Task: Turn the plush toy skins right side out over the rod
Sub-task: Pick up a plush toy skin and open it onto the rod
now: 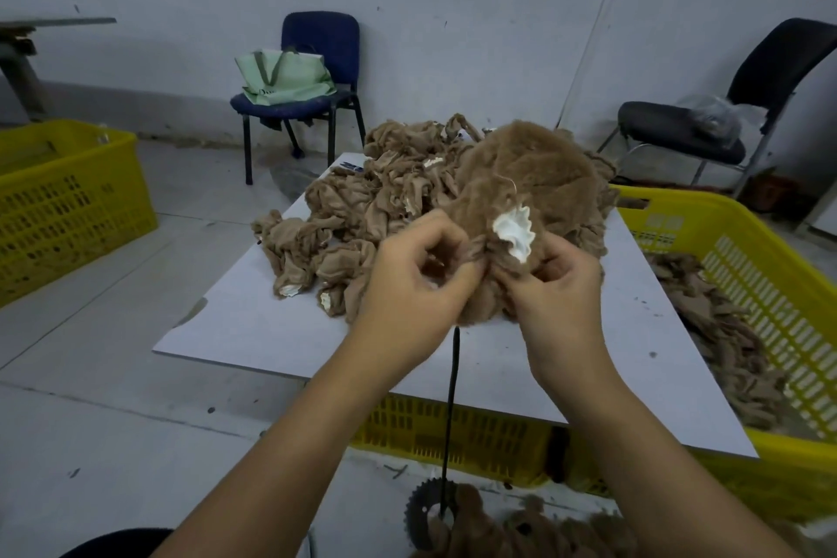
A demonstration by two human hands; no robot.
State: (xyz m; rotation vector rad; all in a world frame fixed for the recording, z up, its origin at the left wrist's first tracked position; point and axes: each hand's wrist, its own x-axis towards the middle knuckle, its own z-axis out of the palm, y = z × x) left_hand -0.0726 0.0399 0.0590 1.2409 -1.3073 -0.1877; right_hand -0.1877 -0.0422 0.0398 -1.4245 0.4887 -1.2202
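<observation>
Two hands on one skin, rod straight below

Both hands were up at mid-frame, close together, w/ the plush skin [534, 195] bunched betw. and just beyond them. Left hand [407, 281] pinched a fold of brown fabric at the skin's near lower edge, fingers curled in. Right hand [561, 285] gripped the same edge from the other side, thumb and fingers curled round the pile. Neither was nearer: the gathered edge sat right betw. the two sets of fingertips.

Rod [452, 403] was thin, dark and stood upright, rising from a toothed disc [430, 507] near the person's lap to a tip right under the skin, just below the gap betw. the hands. Its long axis ran roughly vertical, so the likely next pull was down along it, both hands drawing fabric toward the wrists. Whether the tip was already inside the skin, can't tell; the fabric hid it.

Skin looked furry and tan on the side showing, rounded like a cap, w/ a white frilled patch [514, 231] beside the right thumb and a loose thread above it. Beyond the hands, a heap of smoother-looking skins [362, 213] lay on the worktop [253, 331]; more filled the yellow crate [770, 285] to the right.
</observation>
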